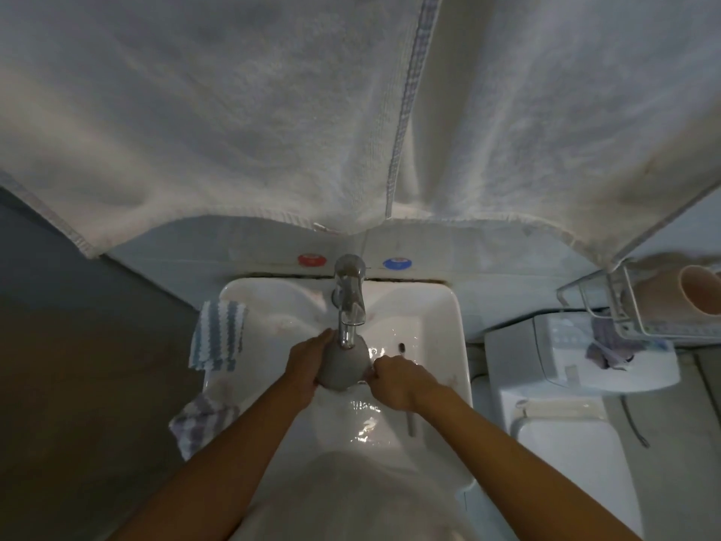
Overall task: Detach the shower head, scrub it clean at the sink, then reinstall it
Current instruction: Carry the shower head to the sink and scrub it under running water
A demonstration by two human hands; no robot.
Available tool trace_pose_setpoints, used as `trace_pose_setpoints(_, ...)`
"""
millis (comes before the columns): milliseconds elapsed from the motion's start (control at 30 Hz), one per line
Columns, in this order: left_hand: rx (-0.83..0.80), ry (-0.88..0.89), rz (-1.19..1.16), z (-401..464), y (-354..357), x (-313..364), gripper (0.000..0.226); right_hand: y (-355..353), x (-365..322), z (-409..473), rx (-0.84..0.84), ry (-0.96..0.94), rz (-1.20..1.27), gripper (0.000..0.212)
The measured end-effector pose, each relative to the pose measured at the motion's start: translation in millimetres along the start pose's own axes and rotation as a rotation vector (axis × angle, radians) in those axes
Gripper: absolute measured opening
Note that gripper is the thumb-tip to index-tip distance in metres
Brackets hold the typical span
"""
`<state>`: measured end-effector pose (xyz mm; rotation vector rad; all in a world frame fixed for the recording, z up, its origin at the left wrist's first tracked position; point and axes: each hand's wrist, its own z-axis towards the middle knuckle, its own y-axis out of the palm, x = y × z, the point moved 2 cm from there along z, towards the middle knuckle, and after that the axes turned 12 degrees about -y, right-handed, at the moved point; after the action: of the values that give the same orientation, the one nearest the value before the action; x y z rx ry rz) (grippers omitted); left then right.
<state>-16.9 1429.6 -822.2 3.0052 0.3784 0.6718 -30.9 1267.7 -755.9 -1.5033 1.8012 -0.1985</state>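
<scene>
- Left hand (308, 365) was wrapped round the left flank of the shower head (343, 365), fingers curled about its rounded grey body — a holding grip, with the fingertips reaching up toward the spout.
- Right hand (394, 380) was closed at the head's right edge, fingers bunched as if pinching something small; what was pinched could not be made out, though a thin dark handle-like stem (409, 421) was seen below that hand — possibly a brush, not certain.
- The shower head was held over the basin of the sink (448, 326), directly beneath the outlet of the tap (349, 302), between the two hands and touching both.
- Its long axis was judged to run roughly away from the person, near end toward the body, far end under the spout; the domed back was turned up to the camera, so the spray face was taken to point downward or to the right, but this was hidden.
- The left hand was the nearer and the carrier; the right hand lay just to the right, so any scrubbing stroke would be made leftward, across the short axis.
- Water was seen glinting in the basin; whether the tap was running could not be told.
- A striped cloth (216, 333) was draped over the sink's left rim, well clear of the hands.
- Scrubbing was judged to be under way, reinstalling not yet begun.
</scene>
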Motion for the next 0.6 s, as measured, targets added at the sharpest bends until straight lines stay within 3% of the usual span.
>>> trace_pose_setpoints(67,-0.266,-0.097,-0.263,-3,0,-5,0.038,4,-1,2,0.012,0.002,0.016,0.038)
trace_pose_setpoints(167,-0.517,-0.186,-0.517,-2,0,-18,0.056,4,-3,2,0.027,0.006,0.032,0.040)
trace_pose_setpoints(267,-0.584,-0.228,-0.542,-3,2,-24,0.062,2,-7,0,0.030,0.000,0.030,0.037)
trace_pose_setpoints(367,-0.375,-0.232,-0.417,-2,4,-20,0.059,4,-4,0,0.056,0.058,0.025,0.039)
trace_pose_setpoints(467,-0.038,-0.188,-0.294,-3,1,-18,0.050,9,-5,1,0.079,0.078,-0.010,0.039)
trace_pose_setpoints(533,0.194,-0.055,-0.239,-3,-4,-17,0.037,11,-8,1,0.100,0.062,-0.046,0.038)
trace_pose_setpoints(600,0.304,0.154,-0.128,-6,-6,-12,0.021,15,-9,1,0.117,0.049,-0.072,0.036)
